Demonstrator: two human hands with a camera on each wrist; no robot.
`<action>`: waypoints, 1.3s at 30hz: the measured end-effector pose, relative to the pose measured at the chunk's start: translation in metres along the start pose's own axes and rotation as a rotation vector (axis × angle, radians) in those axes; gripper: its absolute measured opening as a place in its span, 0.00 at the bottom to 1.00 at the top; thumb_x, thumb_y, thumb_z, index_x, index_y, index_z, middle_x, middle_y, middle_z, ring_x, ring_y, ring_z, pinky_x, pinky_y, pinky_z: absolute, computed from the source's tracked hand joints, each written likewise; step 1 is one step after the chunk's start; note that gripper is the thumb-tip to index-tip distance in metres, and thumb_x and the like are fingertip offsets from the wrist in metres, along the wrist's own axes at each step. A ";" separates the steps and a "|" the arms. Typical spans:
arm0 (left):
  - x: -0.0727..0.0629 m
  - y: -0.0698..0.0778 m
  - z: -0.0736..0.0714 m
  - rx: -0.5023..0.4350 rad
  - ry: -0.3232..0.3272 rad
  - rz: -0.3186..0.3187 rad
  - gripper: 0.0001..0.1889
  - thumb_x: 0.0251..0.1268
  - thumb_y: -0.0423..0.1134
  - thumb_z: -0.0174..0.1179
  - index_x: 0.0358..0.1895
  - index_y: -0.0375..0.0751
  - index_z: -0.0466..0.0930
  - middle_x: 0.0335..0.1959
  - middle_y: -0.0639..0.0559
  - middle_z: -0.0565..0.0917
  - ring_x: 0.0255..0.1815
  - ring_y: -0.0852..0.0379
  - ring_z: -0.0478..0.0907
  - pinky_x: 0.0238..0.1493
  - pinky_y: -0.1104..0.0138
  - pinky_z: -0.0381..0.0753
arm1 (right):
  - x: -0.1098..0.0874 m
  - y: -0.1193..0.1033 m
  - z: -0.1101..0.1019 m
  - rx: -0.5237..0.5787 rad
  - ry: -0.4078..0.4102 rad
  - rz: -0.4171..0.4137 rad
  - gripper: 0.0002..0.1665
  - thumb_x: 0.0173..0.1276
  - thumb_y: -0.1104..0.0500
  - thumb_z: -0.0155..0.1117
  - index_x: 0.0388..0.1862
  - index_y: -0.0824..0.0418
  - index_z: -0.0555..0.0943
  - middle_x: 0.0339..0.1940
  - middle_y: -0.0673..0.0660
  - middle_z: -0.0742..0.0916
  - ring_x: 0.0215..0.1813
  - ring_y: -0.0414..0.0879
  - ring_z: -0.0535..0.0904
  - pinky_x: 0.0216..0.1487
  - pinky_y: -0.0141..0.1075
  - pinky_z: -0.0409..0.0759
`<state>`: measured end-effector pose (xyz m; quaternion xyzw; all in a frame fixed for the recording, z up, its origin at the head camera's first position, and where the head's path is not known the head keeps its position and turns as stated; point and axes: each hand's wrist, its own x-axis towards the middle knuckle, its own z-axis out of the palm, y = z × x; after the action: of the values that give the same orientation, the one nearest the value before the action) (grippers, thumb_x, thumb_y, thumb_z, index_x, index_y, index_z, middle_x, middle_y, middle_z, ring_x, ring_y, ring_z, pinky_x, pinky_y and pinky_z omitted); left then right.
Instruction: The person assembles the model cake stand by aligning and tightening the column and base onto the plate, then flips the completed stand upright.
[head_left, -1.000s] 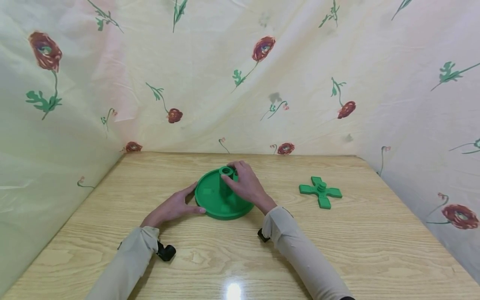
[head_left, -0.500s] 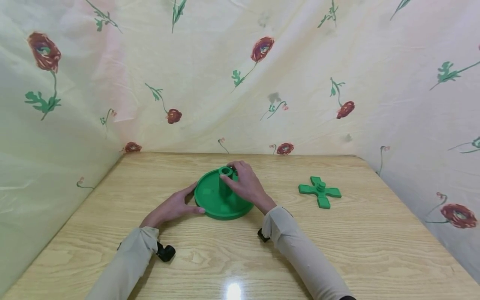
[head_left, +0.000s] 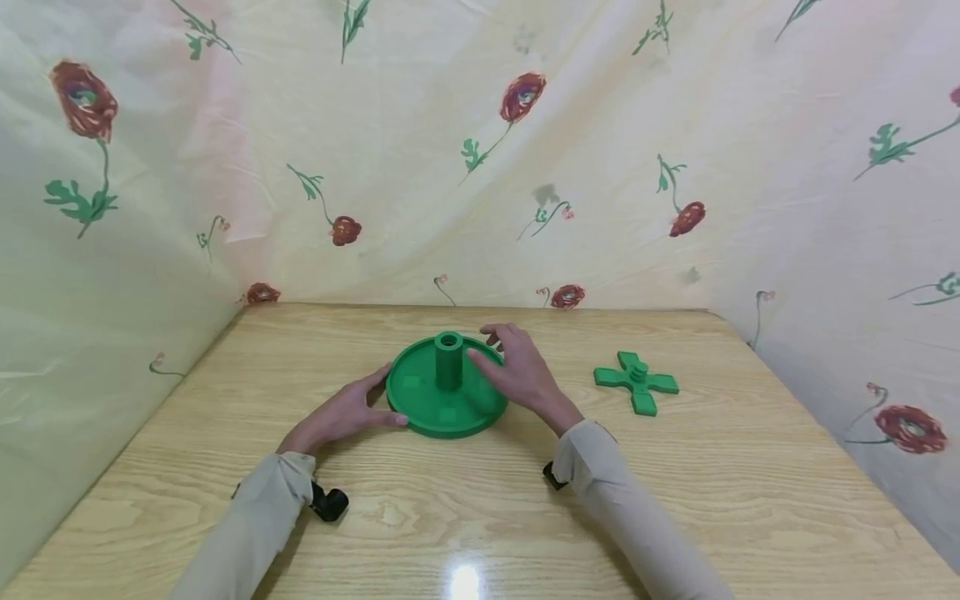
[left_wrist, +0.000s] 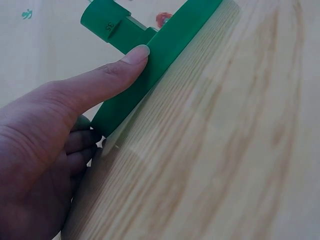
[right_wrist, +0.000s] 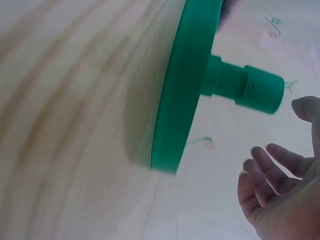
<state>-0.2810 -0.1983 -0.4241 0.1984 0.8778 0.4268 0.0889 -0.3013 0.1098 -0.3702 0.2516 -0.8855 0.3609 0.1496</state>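
A green round base [head_left: 420, 412] with a raised rim lies on the wooden table. From its middle stands an upright green hollow post [head_left: 448, 367], marked "35" in the left wrist view. My left hand [head_left: 348, 412] holds the base at its left side, thumb on the near edge and fingers round the far left edge. Beside the post, over the right part of the base, my right hand [head_left: 521, 367] is spread with nothing in it. The right wrist view shows its fingers [right_wrist: 272, 175] apart from the post [right_wrist: 260, 90].
A green cross-shaped piece [head_left: 637, 383] with a round threaded-looking stub lies on the table to the right of the base. Flower-patterned cloth [head_left: 375, 167] closes off the back and both sides of the table [head_left: 420, 533].
My right hand has let go of the post and moved a little to the right. My left hand and the base have stayed in place.
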 end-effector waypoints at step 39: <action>-0.001 0.003 0.001 0.018 0.005 0.006 0.58 0.62 0.57 0.74 0.85 0.40 0.46 0.83 0.37 0.53 0.82 0.37 0.47 0.76 0.38 0.51 | -0.081 0.089 -0.129 -0.223 0.055 0.068 0.26 0.77 0.58 0.65 0.65 0.74 0.75 0.52 0.71 0.81 0.55 0.68 0.77 0.55 0.62 0.75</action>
<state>-0.2788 -0.1968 -0.4223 0.2011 0.8811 0.4198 0.0837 -0.2728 0.2838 -0.3674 0.1931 -0.9238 0.2715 0.1885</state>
